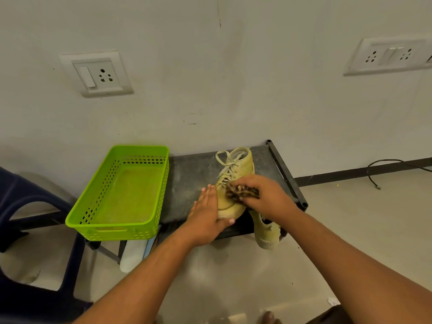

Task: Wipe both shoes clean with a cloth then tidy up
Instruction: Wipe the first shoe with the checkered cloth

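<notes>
While your flat left hand braces the tan lace-up shoe on the dark counter and your right hand grips a dark patterned cloth against its upper, you're likely mid-wipe; next, rub toward the toe.

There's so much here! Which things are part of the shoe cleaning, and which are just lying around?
Part of the job: upright shoe; second shoe, hanging off the rack; cloth, gripped in right hand; left hand, pressed flat against the upright shoe.
Just lying about: green basket, blue chair, floor cable, wall sockets.
</notes>
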